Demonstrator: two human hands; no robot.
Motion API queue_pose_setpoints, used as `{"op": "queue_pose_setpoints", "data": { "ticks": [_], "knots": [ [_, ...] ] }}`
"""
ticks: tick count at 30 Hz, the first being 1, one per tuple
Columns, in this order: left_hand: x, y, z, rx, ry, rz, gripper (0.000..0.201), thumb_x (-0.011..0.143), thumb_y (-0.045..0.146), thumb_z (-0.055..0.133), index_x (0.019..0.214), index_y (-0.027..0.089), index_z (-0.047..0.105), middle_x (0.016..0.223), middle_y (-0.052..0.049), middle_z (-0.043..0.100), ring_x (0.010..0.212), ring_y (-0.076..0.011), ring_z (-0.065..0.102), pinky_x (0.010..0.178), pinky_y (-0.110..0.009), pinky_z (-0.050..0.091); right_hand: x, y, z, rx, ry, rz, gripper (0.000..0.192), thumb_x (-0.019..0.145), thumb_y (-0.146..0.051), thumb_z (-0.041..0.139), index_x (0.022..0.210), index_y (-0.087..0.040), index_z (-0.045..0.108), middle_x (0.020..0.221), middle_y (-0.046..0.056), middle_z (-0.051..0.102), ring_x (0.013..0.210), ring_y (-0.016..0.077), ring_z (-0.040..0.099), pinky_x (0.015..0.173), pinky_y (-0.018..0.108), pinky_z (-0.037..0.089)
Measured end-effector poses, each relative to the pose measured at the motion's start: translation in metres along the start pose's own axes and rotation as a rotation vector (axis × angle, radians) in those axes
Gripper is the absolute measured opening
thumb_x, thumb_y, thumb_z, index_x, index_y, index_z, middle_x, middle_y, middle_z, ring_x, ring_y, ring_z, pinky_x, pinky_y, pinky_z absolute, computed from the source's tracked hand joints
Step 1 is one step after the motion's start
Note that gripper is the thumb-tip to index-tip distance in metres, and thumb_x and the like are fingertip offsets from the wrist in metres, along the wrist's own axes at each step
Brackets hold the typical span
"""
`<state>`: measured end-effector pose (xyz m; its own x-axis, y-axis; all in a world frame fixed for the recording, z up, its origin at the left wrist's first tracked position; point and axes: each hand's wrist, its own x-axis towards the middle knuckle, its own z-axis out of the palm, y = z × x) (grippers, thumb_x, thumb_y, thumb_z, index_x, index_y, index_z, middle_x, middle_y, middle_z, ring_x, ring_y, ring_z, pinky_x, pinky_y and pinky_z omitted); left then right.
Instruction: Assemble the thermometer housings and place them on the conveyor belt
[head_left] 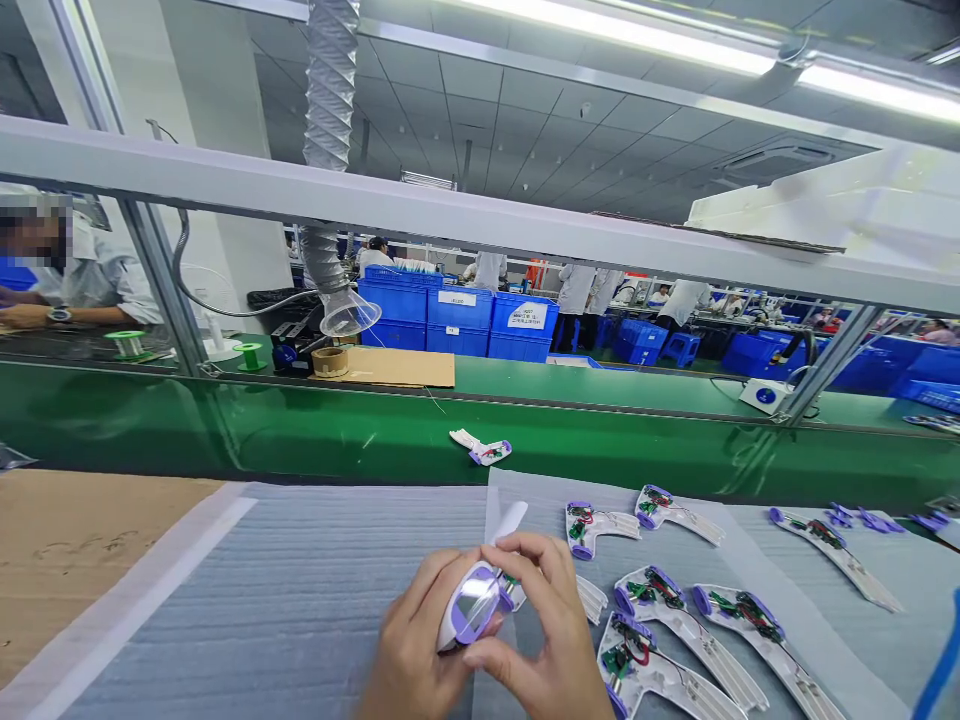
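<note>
Both hands, left hand and right hand, are gripping a white-purple handheld casing with closed fingers at 6 o'clock over the worktop, likely fitting halves, needing firm aligned pressing; open half-shells are lying at 3 o'clock.

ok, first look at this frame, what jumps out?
Bottom centre, the left hand and right hand grip a white-and-purple handheld device over the grey ribbed mat. To the right lie open device halves with exposed wiring. Behind runs a green conveyor belt carrying one lone half-shell.
</note>
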<state>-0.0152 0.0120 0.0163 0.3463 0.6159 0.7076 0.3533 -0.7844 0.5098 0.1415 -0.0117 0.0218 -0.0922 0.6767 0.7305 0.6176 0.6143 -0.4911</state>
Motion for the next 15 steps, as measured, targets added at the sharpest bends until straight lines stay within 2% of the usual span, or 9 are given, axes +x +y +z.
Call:
{"op": "queue_pose_setpoints", "data": {
  "ticks": [3, 6, 9, 12, 15],
  "knots": [
    [0.0, 0.002, -0.006, -0.032, -0.012, 0.044, 0.036, 0.087, 0.022, 0.054, 0.122, 0.023, 0.047, 0.106, -0.006, 0.057, 0.096, -0.0183, 0.057, 0.082, -0.025, 0.048, 0.01, 0.006, -0.023, -0.083, -0.109, -0.187, 0.053, 0.084, -0.062, 0.048, 0.119, -0.023, 0.053, 0.116, 0.009, 0.056, 0.114, 0.0259, 0.046, 0.094, 0.039, 0.037],
    [0.003, 0.007, -0.008, -0.092, -0.074, 0.076, 0.033, 0.085, 0.019, 0.053, 0.118, 0.021, 0.048, 0.1, -0.006, 0.058, 0.092, -0.0188, 0.057, 0.08, -0.027, 0.048, 0.018, 0.009, -0.041, -0.16, -0.202, -0.281, 0.044, 0.086, -0.053, 0.051, 0.117, -0.021, 0.054, 0.11, 0.005, 0.064, 0.106, 0.0226, 0.053, 0.09, 0.036, 0.034],
    [0.01, 0.01, -0.006, -0.181, -0.156, 0.098, 0.03, 0.086, 0.022, 0.051, 0.116, 0.02, 0.048, 0.095, -0.006, 0.058, 0.087, -0.0183, 0.057, 0.075, -0.027, 0.048, 0.021, 0.011, -0.049, -0.187, -0.229, -0.274, 0.029, 0.088, -0.041, 0.056, 0.109, -0.021, 0.058, 0.098, 0.001, 0.069, 0.089, 0.019, 0.06, 0.081, 0.034, 0.034],
    [0.019, 0.007, 0.001, -0.179, -0.254, 0.096, 0.026, 0.088, 0.029, 0.051, 0.113, 0.021, 0.049, 0.088, -0.005, 0.057, 0.079, -0.0181, 0.055, 0.068, -0.028, 0.046, 0.021, 0.018, -0.054, 0.02, -0.289, -0.224, 0.033, 0.091, -0.046, 0.049, 0.108, -0.019, 0.057, 0.094, 0.003, 0.07, 0.085, 0.0167, 0.062, 0.079, 0.031, 0.038],
    [0.028, 0.002, 0.013, -0.148, -0.382, 0.089, 0.023, 0.09, 0.042, 0.045, 0.098, 0.021, 0.052, 0.076, -0.003, 0.052, 0.07, -0.0177, 0.051, 0.059, -0.027, 0.041, 0.018, 0.029, -0.06, 0.151, -0.356, -0.115, 0.038, 0.091, -0.051, 0.043, 0.109, -0.021, 0.058, 0.094, 0.003, 0.071, 0.084, 0.0158, 0.065, 0.076, 0.028, 0.042]
  ]
}}
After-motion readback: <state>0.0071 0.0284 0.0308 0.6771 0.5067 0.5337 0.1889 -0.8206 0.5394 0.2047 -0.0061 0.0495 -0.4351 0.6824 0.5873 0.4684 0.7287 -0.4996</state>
